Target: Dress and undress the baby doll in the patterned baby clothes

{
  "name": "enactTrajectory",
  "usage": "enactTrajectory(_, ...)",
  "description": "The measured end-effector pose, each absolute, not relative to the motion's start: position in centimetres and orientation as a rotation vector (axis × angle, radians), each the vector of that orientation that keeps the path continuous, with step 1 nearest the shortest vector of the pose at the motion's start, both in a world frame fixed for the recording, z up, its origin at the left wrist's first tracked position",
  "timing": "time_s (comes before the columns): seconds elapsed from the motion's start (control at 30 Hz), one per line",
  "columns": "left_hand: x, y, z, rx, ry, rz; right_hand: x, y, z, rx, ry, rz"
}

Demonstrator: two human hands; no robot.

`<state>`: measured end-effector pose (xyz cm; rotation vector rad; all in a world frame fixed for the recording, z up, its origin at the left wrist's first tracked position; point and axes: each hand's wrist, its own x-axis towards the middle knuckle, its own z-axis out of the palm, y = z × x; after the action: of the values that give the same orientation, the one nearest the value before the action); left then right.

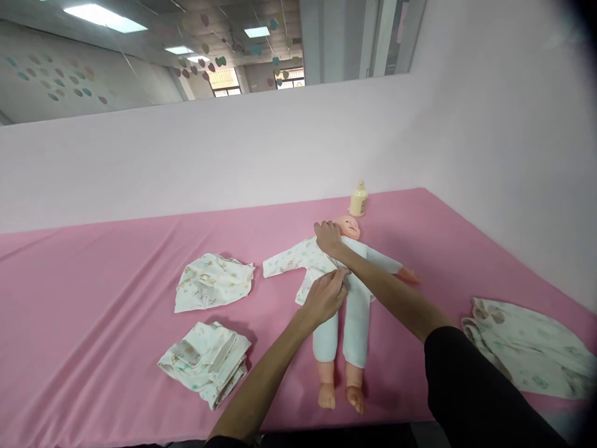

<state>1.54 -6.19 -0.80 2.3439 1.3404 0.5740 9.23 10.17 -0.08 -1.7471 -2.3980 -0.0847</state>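
Note:
A baby doll in white clothing lies on its back, its bare feet toward me. A printed white baby shirt is partly around it, with one sleeve stretched flat to the left and no doll hand showing at its cuff. My left hand is closed on the shirt's cloth at the doll's waist. Crossing above it, my right hand curls its fingers on the shirt by the doll's shoulder, next to the head. The cloth under my right fingers is mostly hidden.
A pink sheet covers the table. To the left lie a crumpled printed cloth and folded printed clothing; another printed cloth lies at the right. A cream pump bottle stands by the wall behind the doll's head.

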Motion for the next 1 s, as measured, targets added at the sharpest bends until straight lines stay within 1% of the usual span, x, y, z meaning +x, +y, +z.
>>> enactTrajectory(0.23, 1.2, -5.9, -1.8, 2.503, 1.425, 0.414, 11.3, 8.4, -0.5, -1.635, -2.365, -0.035)
enactTrajectory(0.4, 0.8, -5.7, 0.1, 2.504, 1.48, 0.28, 18.0, 4.2, -2.0, -1.487, -2.115, -0.006)
enactTrajectory(0.53, 2.7, -3.6, 1.8, 2.551, 1.491, 0.276, 27.4, 1.7, -4.1, -1.86, -1.834, 0.091)
enactTrajectory(0.6, 4.6, -1.9, 2.1, 2.633, 1.426, 0.298, 31.3, 0.9, -5.0, -2.037, -1.864, 0.228)
enactTrajectory(0.67, 7.0, 0.0, 2.0, 2.761, 1.31, 0.29, 33.7, 0.3, -5.7, -2.077, -1.991, 0.346)
enactTrajectory(0.77, 10.6, 2.8, 1.0, 2.962, 1.133, 0.147, 34.5, 0.1, -6.4, -1.97, -2.156, 0.353)
enactTrajectory(0.9, 13.7, 5.8, -0.8, 3.041, 1.11, -0.162, 33.4, 0.6, -6.0, -1.88, -2.205, 0.291)
enactTrajectory(1.0, 14.7, 7.2, -1.7, 3.04, 1.13, -0.21, 33.0, 0.8, -4.9, -1.855, -2.186, 0.248)
